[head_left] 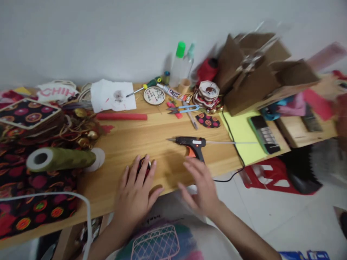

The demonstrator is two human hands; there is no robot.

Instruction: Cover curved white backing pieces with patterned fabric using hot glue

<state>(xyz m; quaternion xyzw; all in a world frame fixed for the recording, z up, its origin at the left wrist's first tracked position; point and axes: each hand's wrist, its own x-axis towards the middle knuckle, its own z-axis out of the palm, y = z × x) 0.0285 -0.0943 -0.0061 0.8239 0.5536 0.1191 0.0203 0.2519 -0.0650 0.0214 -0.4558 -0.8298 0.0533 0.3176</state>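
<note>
My left hand (137,191) lies flat with its fingers spread, over a small dark patterned fabric piece (143,167) on the wooden table. Much of that piece is hidden under the fingers. My right hand (200,186) hovers over the table's front edge with fingers apart and nothing in it. Just beyond its fingertips rests a black hot glue gun (193,141) with an orange trigger, its nozzle pointing left. A clear glue stick (221,142) sticks out of the gun's back. A similar fan-shaped fabric piece (208,120) lies farther back.
A green thread spool (63,159) lies on patterned fabric at left. Light-blue-handled snips (187,108), a red stick (121,116) and a screwdriver (143,88) are behind my hands. A cardboard box (249,72) and a calculator (264,135) stand right. A black cord (233,177) hangs off the edge.
</note>
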